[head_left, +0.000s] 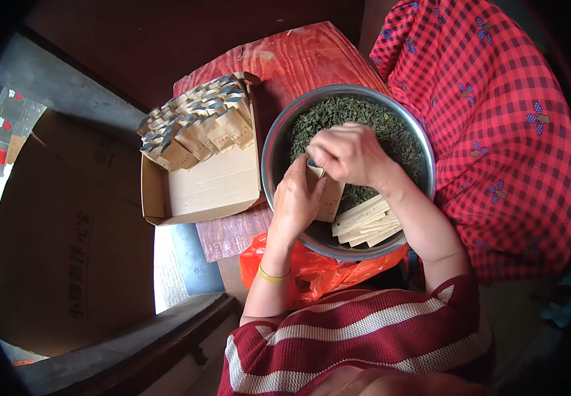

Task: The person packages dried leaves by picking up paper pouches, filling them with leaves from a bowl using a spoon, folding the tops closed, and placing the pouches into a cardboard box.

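A round metal bowl (275, 142) holds dark green dried leaves (391, 129). Over its left part, my left hand (293, 201) has its fingers wrapped round a small brown paper packet (330, 199), whose upper end is open. My right hand (351, 153) is closed above the packet's mouth; whatever is in its fingers is hidden. Several flat, pale paper packets (368, 223) lie fanned out on the leaves at the bowl's near right edge.
A shallow cardboard box (203, 191) left of the bowl holds many upright filled packets (199, 125). Beneath is a red wooden table (298, 56). Red checked cloth (490, 132) hangs at the right, an orange plastic bag (345, 276) lies below the bowl, and a large carton (74, 237) stands left.
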A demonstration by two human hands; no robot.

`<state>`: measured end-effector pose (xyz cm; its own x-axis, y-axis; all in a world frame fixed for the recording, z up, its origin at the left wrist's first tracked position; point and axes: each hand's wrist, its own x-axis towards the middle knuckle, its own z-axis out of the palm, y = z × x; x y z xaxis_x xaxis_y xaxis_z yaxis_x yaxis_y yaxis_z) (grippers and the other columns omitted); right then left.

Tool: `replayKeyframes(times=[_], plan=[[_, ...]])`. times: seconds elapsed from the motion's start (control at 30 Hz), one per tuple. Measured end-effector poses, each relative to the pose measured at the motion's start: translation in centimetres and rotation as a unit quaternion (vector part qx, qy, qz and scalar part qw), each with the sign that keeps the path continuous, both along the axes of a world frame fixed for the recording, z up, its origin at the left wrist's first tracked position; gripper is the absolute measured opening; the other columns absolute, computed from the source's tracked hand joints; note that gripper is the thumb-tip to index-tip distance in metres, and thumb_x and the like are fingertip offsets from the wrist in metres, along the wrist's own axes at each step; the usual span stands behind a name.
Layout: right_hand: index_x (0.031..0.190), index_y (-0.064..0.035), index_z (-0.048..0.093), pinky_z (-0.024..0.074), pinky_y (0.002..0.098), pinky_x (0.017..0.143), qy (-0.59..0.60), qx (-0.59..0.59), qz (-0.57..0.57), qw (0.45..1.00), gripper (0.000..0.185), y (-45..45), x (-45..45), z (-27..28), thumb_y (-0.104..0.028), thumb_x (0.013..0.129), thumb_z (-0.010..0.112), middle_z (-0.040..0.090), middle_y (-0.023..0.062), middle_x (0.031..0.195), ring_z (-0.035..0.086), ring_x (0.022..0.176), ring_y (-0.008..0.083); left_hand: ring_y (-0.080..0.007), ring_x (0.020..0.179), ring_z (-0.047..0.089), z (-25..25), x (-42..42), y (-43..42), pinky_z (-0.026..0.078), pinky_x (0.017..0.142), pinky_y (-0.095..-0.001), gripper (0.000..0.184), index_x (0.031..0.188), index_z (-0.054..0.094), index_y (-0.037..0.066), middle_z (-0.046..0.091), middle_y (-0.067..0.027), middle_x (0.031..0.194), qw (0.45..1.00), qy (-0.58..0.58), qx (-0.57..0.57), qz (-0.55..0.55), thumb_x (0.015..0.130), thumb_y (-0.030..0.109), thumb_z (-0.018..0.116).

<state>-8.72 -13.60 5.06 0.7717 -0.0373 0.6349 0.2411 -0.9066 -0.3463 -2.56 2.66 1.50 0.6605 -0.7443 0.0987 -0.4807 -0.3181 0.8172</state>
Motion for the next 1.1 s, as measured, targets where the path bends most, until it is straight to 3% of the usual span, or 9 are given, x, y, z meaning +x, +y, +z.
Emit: replayKeyframes(times=[0.13, 0.3, 0.33, 0.4, 0.5, 0.63, 0.83, 0.93, 1.1], plan=[[0.079, -0.0091, 0.060, 0.0532, 0.0397, 0.058, -0.020, 0.054, 0.021, 0.998, 0.017, -0.3, 0.3, -0.8, -0.022, 0.091, 0.061, 0.065, 0.0087, 0.066, 0.067, 0.063, 0.0284, -0.0438, 0.097, 0.063, 0.1, 0.0, -0.2, 0.052, 0.082, -0.0468, 0.054, 0.128, 0.049, -0.004, 0.063, -0.0267, 0.107, 1.000, -0.014, 0.021, -0.012, 0.082, 0.012, 0.071], [0.085, -0.0034, 0.062, 0.0501, 0.0354, 0.059, -0.026, 0.190, -0.099, 0.976, 0.023, -2.8, -0.5, 0.5, -0.019, 0.098, 0.052, 0.063, 0.0083, 0.067, 0.065, 0.061, 0.0267, -0.0428, 0.101, 0.062, -0.5, -0.1, -0.1, 0.051, 0.086, -0.0470, 0.053, 0.128, 0.050, -0.003, 0.062, -0.0264, 0.110, 1.000, -0.012, 0.012, 0.002, 0.083, 0.014, 0.071], [0.085, -0.0041, 0.061, 0.0502, 0.0368, 0.059, -0.045, 0.143, -0.120, 0.981, 0.021, -3.7, -0.3, 0.0, -0.019, 0.098, 0.053, 0.063, 0.0104, 0.066, 0.065, 0.061, 0.0281, -0.0354, 0.087, 0.063, -0.6, 0.0, -0.1, 0.051, 0.076, -0.0418, 0.052, 0.128, 0.052, -0.004, 0.064, -0.0233, 0.101, 0.999, -0.048, 0.000, 0.017, 0.083, 0.013, 0.073], [0.087, -0.0049, 0.061, 0.0513, 0.0411, 0.062, 0.058, 0.063, -0.186, 0.979, 0.022, -4.5, -0.3, -0.2, -0.023, 0.097, 0.055, 0.065, 0.0151, 0.068, 0.066, 0.066, 0.0327, -0.0280, 0.073, 0.064, -1.0, 0.0, -0.3, 0.050, 0.067, -0.0366, 0.052, 0.127, 0.053, -0.004, 0.066, -0.0202, 0.093, 0.996, -0.085, -0.014, 0.028, 0.083, 0.012, 0.075], [0.090, -0.0059, 0.061, 0.0521, 0.0458, 0.067, 0.212, 0.095, -0.199, 0.952, 0.025, -4.4, 0.4, -2.3, -0.029, 0.096, 0.056, 0.066, 0.0188, 0.075, 0.067, 0.074, 0.0377, -0.0321, 0.090, 0.064, -1.0, 0.1, -0.1, 0.051, 0.082, -0.0381, 0.053, 0.127, 0.054, -0.003, 0.063, -0.0214, 0.110, 0.992, -0.103, -0.059, 0.045, 0.082, 0.014, 0.076], [0.094, -0.0069, 0.062, 0.0524, 0.0489, 0.069, 0.219, 0.092, -0.168, 0.957, 0.028, -3.6, 0.6, -3.2, -0.034, 0.097, 0.054, 0.067, 0.0195, 0.078, 0.067, 0.079, 0.0407, -0.0325, 0.091, 0.064, -0.4, 0.0, -0.2, 0.051, 0.082, -0.0374, 0.054, 0.128, 0.054, -0.003, 0.063, -0.0215, 0.111, 0.993, -0.104, -0.046, 0.038, 0.082, 0.015, 0.076], [0.083, -0.0005, 0.061, 0.0481, 0.0343, 0.057, -0.020, 0.188, -0.148, 0.971, 0.024, -3.5, 0.2, -1.0, -0.019, 0.098, 0.055, 0.064, 0.0113, 0.069, 0.065, 0.062, 0.0249, -0.0392, 0.101, 0.063, -0.2, -0.2, 0.0, 0.051, 0.086, -0.0413, 0.055, 0.129, 0.052, -0.004, 0.062, -0.0239, 0.116, 0.993, -0.114, -0.024, 0.033, 0.083, 0.016, 0.074], [0.080, -0.0039, 0.060, 0.0495, 0.0425, 0.053, -0.082, 0.187, -0.108, 0.973, 0.022, -2.5, -0.2, 0.1, -0.020, 0.095, 0.058, 0.062, 0.0121, 0.065, 0.065, 0.058, 0.0314, -0.0405, 0.107, 0.061, -0.2, -0.1, -0.1, 0.050, 0.090, -0.0429, 0.056, 0.130, 0.050, -0.004, 0.061, -0.0256, 0.118, 0.994, -0.104, -0.015, 0.023, 0.084, 0.017, 0.073], [0.079, -0.0068, 0.059, 0.0450, 0.0360, 0.058, -0.127, -0.044, -0.005, 0.991, 0.012, -1.2, -0.3, 0.5, -0.013, 0.089, 0.061, 0.063, 0.0061, 0.069, 0.063, 0.061, 0.0257, -0.0401, 0.104, 0.060, 0.0, -0.2, -0.1, 0.049, 0.088, -0.0451, 0.055, 0.130, 0.048, -0.002, 0.061, -0.0230, 0.111, 0.993, -0.112, -0.024, 0.018, 0.083, 0.015, 0.072]])
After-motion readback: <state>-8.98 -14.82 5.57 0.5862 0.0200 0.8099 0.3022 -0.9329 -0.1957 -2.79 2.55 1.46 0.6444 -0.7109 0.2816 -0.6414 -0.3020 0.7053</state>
